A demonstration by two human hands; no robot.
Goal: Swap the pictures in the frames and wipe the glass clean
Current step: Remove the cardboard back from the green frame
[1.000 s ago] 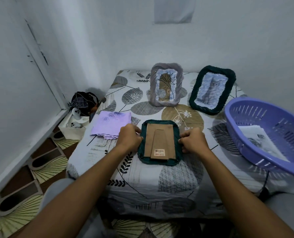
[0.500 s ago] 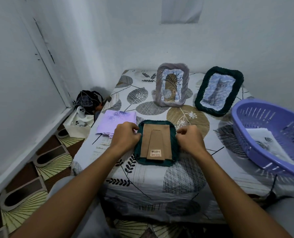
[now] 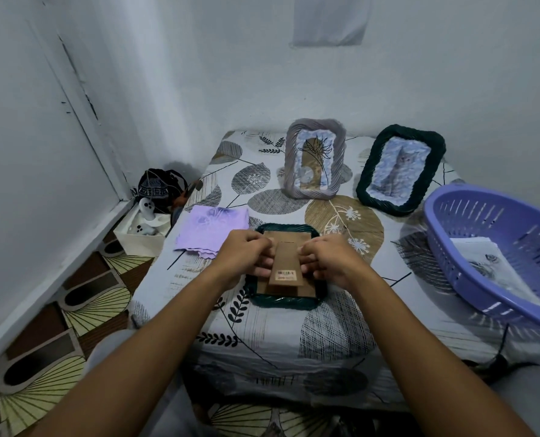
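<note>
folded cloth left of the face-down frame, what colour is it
The folded cloth is pale lilac purple with scalloped edges, seen in the head view.

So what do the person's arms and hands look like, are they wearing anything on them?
Both forearms are bare as far as the picture shows: no sleeves reach into view. The left hand and the right hand wear no gloves, and I can see no watch, bracelet or ring on the parts that show. No cables or markings are on them either. The fingers' undersides are hidden.
</note>
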